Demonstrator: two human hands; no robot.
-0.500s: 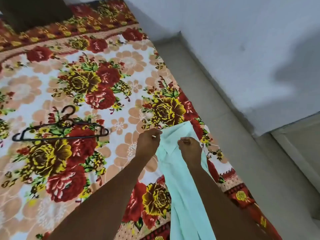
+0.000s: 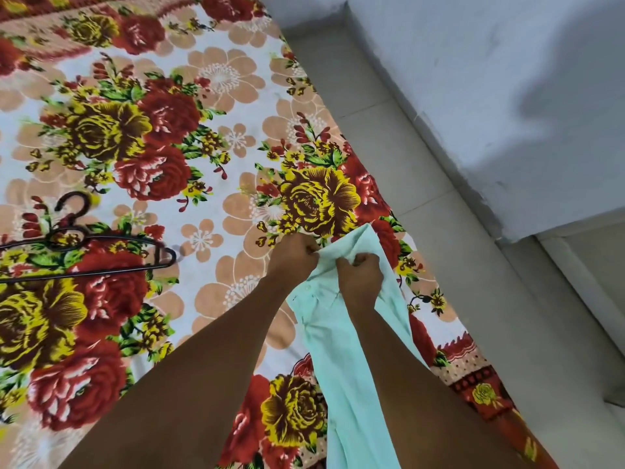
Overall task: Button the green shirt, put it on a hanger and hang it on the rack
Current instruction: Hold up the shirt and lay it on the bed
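Both fists have closed in: the right hand (image 2: 360, 277) and left hand (image 2: 294, 255) now pinch the green shirt (image 2: 341, 340) near its collar, bunching it, likely working 1 top button. The hanger (image 2: 101, 252) lies unused on the floral bedsheet (image 2: 209, 137).

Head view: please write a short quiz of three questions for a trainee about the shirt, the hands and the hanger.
1. True or false: the hanger lies on the bedsheet, apart from the shirt.
2. Which hands hold the shirt? A) left only B) right only C) both
3. Fill in: the hanger lies to the person's ____ of the shirt.

Key: 1 true. 2 C: left hand and right hand pinch it near the collar. 3 left.
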